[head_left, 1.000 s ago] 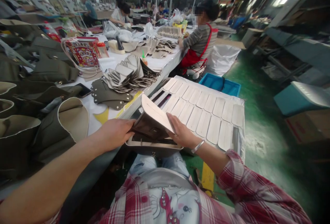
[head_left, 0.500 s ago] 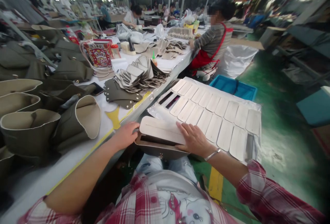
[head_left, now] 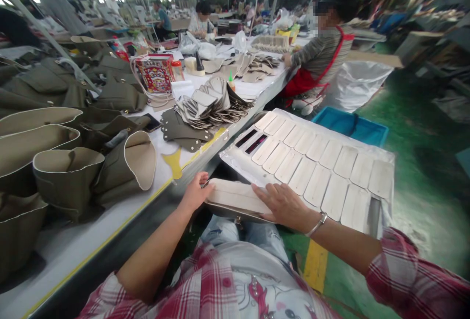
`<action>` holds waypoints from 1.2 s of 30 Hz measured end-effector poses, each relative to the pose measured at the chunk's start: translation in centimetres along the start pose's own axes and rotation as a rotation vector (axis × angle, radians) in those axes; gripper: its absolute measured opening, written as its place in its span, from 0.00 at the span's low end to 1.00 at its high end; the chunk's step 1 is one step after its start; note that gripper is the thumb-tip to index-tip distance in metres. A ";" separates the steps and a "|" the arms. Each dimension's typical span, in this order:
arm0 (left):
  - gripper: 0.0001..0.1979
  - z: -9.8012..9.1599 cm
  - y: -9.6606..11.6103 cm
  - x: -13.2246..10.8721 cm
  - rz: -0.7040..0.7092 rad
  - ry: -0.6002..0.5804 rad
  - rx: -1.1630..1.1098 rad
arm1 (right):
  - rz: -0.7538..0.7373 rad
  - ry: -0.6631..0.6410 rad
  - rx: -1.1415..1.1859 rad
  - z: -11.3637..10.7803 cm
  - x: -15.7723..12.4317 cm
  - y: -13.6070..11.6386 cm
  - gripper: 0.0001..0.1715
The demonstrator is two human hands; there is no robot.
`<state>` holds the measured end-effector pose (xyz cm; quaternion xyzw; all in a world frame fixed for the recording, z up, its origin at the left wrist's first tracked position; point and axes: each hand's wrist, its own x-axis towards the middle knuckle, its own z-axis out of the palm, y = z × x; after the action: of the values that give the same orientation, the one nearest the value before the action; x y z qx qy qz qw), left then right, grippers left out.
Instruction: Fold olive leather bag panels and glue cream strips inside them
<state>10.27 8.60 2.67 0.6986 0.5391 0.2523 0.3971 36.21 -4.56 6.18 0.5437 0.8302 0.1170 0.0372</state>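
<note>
A long cream panel (head_left: 235, 194) with rounded corners lies across the mouth of an olive-brown bag body (head_left: 235, 214) over my lap. My left hand (head_left: 194, 194) is at the panel's left end, thumb against its corner and fingers bent behind. Over the right end rests my right hand (head_left: 284, 204), its fingers across the top and its thumb by the front edge. Both hands are partly closed around the ends of the panel. What lies beneath the panel inside the bag is hidden.
Right of me a board (head_left: 229, 155) carries rows of similar cream panels (head_left: 316, 184). Olive bags (head_left: 68, 174) crowd the left table, with stacked leather pieces (head_left: 209, 103) farther on. Beyond the board are a blue crate (head_left: 352, 125) and a seated co-worker (head_left: 323, 59).
The panel's front edge has dropped to the bag's rim, closing the dark gap seen before. My left thumb has come onto the panel's corner. The whole view has shifted slightly.
</note>
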 end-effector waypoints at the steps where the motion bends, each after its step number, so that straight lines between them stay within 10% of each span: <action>1: 0.22 0.0 -0.1 0.1 -0.001 -0.007 0.005 | -0.017 0.000 0.005 0.0 0.0 0.1 0.43; 10: 0.23 -0.6 -1.2 -0.3 0.067 -0.105 0.108 | -0.199 -0.085 0.052 -0.4 1.1 0.7 0.43; 17: 0.22 -0.4 1.7 -0.1 0.358 0.009 0.652 | -0.149 -0.215 0.130 0.3 2.9 0.2 0.48; 21: 0.16 3.6 4.7 -2.1 0.745 -0.301 0.569 | -0.072 -0.258 0.199 0.6 2.5 -0.1 0.49; 26: 0.23 6.0 5.4 -3.3 0.842 -0.578 0.551 | 0.026 -0.275 0.603 0.3 2.2 1.1 0.52; 32: 0.35 5.5 4.9 -2.9 0.869 -0.646 0.618 | 0.868 -0.215 1.696 0.7 -0.3 4.3 0.37; 36: 0.39 6.9 5.7 -2.4 0.877 -0.640 0.642 | 1.269 -0.253 1.929 2.4 -3.1 3.7 0.33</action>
<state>18.09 3.76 3.78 0.9799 0.1059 -0.0039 0.1689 41.21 -5.57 4.51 0.6726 0.1434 -0.6215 -0.3752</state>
